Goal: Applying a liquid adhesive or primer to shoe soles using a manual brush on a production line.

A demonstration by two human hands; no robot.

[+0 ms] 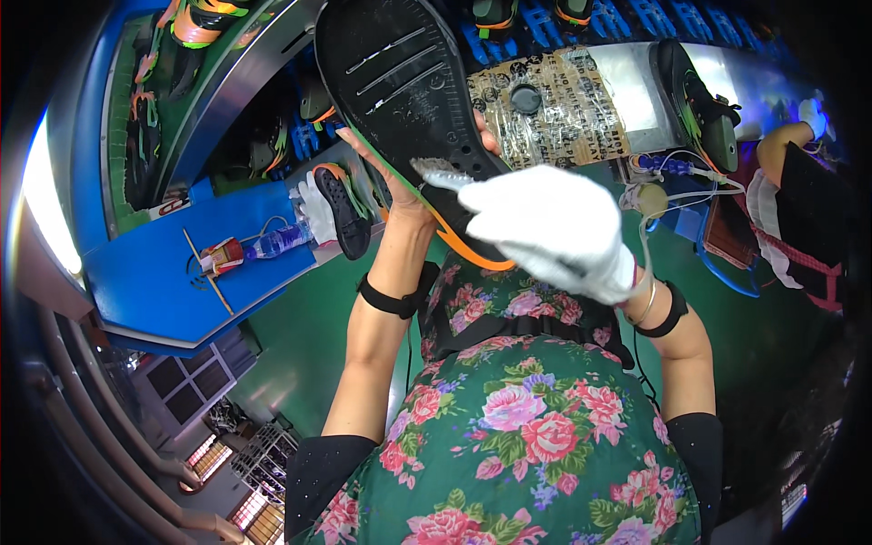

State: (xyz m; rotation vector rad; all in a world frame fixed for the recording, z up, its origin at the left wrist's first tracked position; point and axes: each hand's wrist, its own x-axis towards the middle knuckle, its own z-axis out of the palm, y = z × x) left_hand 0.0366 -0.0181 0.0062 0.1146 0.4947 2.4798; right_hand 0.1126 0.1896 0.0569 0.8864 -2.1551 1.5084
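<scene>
The shoe (400, 82), underside facing up, is located immediately left of the taped pad (577, 127). The left hand (406, 193) grips it, fingers wrapped around both edges. The gloved right hand (549, 227), fingers closed, holds a brush (440, 173) over the shoe, to the pad's lower left. A bottle (280, 240) lies farther left of the pad.

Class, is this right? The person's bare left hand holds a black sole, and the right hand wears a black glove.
Not quite: the right hand wears a white glove, not a black one, as the head view shows. The bare left hand does hold the black sole.
</scene>
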